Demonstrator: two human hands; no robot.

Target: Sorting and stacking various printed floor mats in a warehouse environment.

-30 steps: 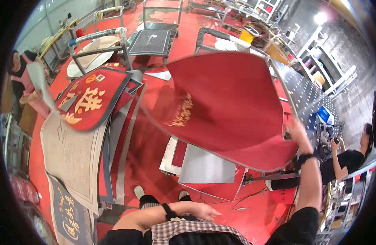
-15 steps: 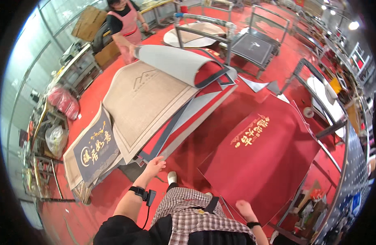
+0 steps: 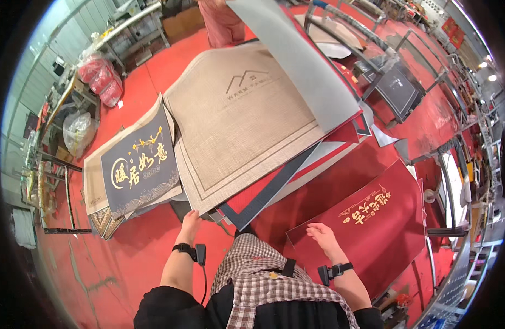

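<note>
A beige floor mat [image 3: 230,131] with a house outline lies on top of a pile of mats. At its near corner is my left hand [image 3: 190,223], its fingers bunched together against the edge. My right hand [image 3: 323,239] holds nothing; its fingers are apart above a dark red mat [image 3: 373,249] with gold lettering. At the far side a person [image 3: 222,24] in pink stands by a mat lifted with its grey backing [image 3: 307,66] facing up. Below the beige mat, a red mat with a dark border [image 3: 258,197] sticks out.
To the left, a dark grey mat [image 3: 140,170] with gold lettering tops another pile. Plastic-wrapped red bundles [image 3: 100,79] and a clear bag [image 3: 78,131] sit farther left. Metal frame carts [image 3: 351,33] stand at the back right, and a metal rack [image 3: 450,192] at right.
My left hand has shifted to the beige mat's corner, and my right hand has risen over the dark red mat. The grey-backed mat now stands at a different angle. My view has turned.
</note>
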